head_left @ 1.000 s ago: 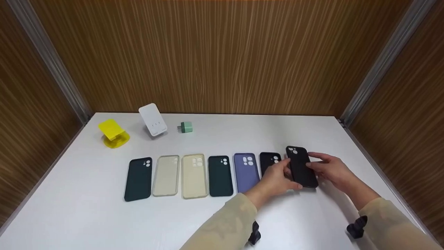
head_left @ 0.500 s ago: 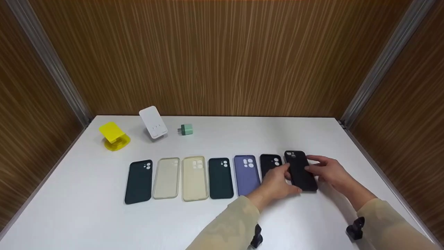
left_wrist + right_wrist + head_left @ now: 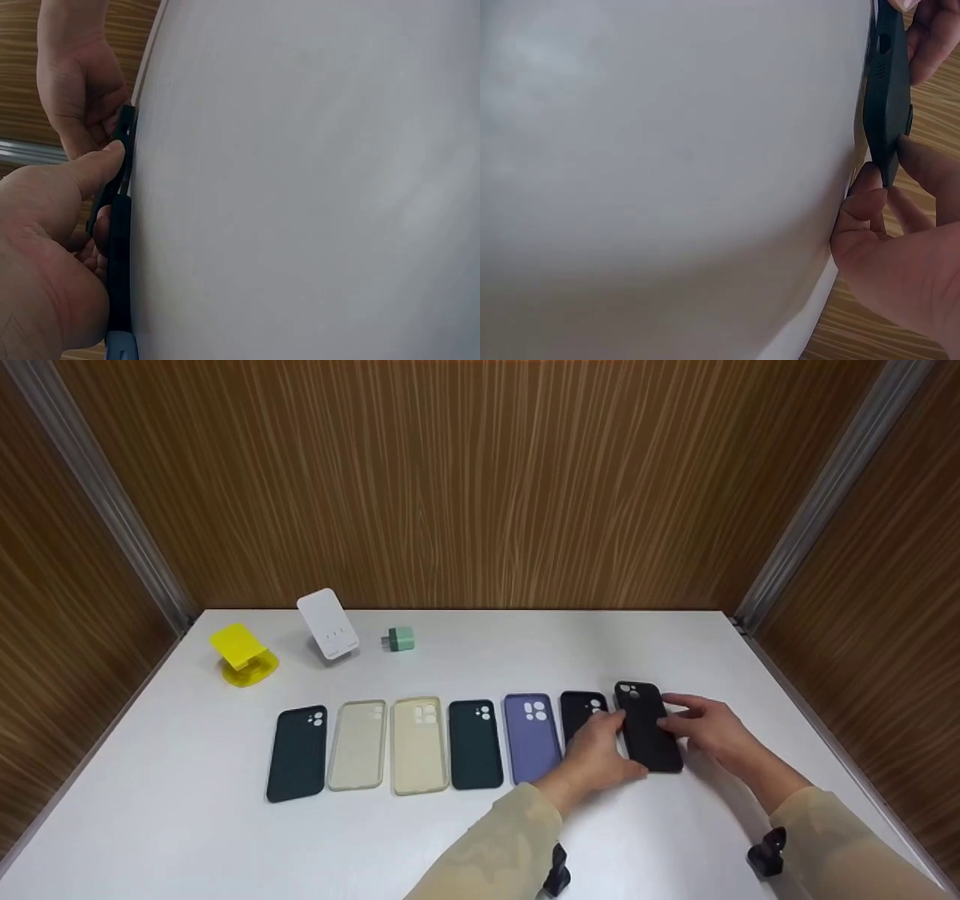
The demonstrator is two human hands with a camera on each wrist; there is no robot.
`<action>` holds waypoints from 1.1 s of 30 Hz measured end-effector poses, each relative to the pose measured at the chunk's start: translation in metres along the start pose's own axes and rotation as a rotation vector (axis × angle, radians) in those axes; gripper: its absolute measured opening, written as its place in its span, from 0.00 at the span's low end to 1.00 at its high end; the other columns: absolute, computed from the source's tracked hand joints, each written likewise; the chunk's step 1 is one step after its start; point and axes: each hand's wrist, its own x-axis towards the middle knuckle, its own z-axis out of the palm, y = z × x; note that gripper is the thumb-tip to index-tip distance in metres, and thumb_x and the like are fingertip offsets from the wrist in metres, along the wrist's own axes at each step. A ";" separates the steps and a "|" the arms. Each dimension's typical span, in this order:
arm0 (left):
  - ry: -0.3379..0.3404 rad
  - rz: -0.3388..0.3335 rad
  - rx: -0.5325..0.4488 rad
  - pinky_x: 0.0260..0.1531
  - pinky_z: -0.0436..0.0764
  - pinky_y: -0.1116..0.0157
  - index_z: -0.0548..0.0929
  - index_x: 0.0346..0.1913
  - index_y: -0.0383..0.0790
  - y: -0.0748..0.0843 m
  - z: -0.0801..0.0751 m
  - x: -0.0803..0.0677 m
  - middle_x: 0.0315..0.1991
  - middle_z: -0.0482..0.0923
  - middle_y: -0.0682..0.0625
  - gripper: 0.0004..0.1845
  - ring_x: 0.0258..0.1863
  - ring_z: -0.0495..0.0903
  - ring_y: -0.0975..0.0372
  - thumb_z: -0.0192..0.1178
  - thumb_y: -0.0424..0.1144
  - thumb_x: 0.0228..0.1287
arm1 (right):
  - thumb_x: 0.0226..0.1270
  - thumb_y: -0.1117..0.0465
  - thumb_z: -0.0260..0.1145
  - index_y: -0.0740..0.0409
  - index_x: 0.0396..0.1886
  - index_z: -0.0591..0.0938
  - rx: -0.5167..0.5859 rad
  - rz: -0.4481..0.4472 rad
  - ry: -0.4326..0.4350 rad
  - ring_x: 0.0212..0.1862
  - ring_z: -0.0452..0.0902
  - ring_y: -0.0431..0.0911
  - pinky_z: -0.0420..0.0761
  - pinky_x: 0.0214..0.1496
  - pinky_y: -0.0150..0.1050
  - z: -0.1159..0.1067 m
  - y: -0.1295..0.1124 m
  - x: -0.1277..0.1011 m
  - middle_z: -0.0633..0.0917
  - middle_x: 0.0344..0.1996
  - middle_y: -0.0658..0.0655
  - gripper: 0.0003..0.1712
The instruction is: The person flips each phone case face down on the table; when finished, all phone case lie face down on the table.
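Black phone case [image 3: 648, 727] lies at the right end of a row of cases on the table [image 3: 187, 840], toward its right edge. Left hand [image 3: 596, 754] pinches the case's left side; right hand [image 3: 709, 729] grips its right side. Just beside it lies a second black case [image 3: 581, 711], then a purple case [image 3: 531, 735].

White table [image 3: 187, 825], wood-grain walls [image 3: 480, 480] (3 sides), metal corner strips [image 3: 112, 502]
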 end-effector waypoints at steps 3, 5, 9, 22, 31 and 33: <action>-0.002 -0.012 0.025 0.65 0.73 0.70 0.78 0.73 0.39 0.001 0.000 -0.001 0.66 0.78 0.49 0.47 0.63 0.79 0.62 0.86 0.43 0.47 | 0.76 0.56 0.68 0.65 0.81 0.65 -0.018 -0.004 0.007 0.51 0.82 0.51 0.78 0.40 0.41 0.002 -0.002 -0.001 0.81 0.64 0.73 0.40; -0.005 -0.019 0.038 0.64 0.73 0.71 0.78 0.73 0.40 0.001 0.000 -0.002 0.66 0.78 0.51 0.47 0.62 0.79 0.63 0.86 0.44 0.48 | 0.76 0.57 0.68 0.66 0.81 0.66 -0.030 -0.006 0.012 0.50 0.82 0.51 0.78 0.40 0.41 0.003 -0.003 -0.002 0.81 0.63 0.73 0.40; -0.004 -0.015 0.040 0.63 0.74 0.72 0.80 0.71 0.39 0.001 -0.002 -0.003 0.65 0.77 0.53 0.45 0.61 0.79 0.64 0.86 0.43 0.48 | 0.75 0.57 0.69 0.66 0.80 0.67 -0.056 -0.013 0.019 0.48 0.80 0.51 0.79 0.39 0.40 0.003 -0.005 -0.002 0.82 0.61 0.72 0.40; -0.018 -0.016 0.019 0.65 0.72 0.72 0.81 0.70 0.37 0.002 -0.009 -0.004 0.66 0.78 0.49 0.43 0.64 0.78 0.61 0.84 0.42 0.49 | 0.70 0.60 0.75 0.71 0.76 0.71 -0.140 -0.048 0.044 0.54 0.80 0.55 0.78 0.47 0.35 0.008 -0.008 -0.001 0.85 0.56 0.70 0.40; 0.001 0.036 0.026 0.68 0.70 0.72 0.83 0.68 0.41 0.011 -0.026 -0.011 0.67 0.78 0.51 0.35 0.67 0.76 0.64 0.82 0.42 0.57 | 0.75 0.58 0.69 0.69 0.77 0.70 -0.176 -0.053 0.066 0.51 0.80 0.56 0.82 0.43 0.39 0.006 -0.012 -0.005 0.83 0.58 0.72 0.37; 0.012 0.053 0.007 0.67 0.71 0.72 0.84 0.67 0.42 0.010 -0.034 -0.013 0.66 0.78 0.51 0.34 0.66 0.76 0.64 0.81 0.41 0.57 | 0.77 0.57 0.68 0.68 0.76 0.71 -0.181 -0.085 0.091 0.52 0.81 0.57 0.82 0.44 0.40 0.008 -0.017 -0.007 0.84 0.57 0.70 0.35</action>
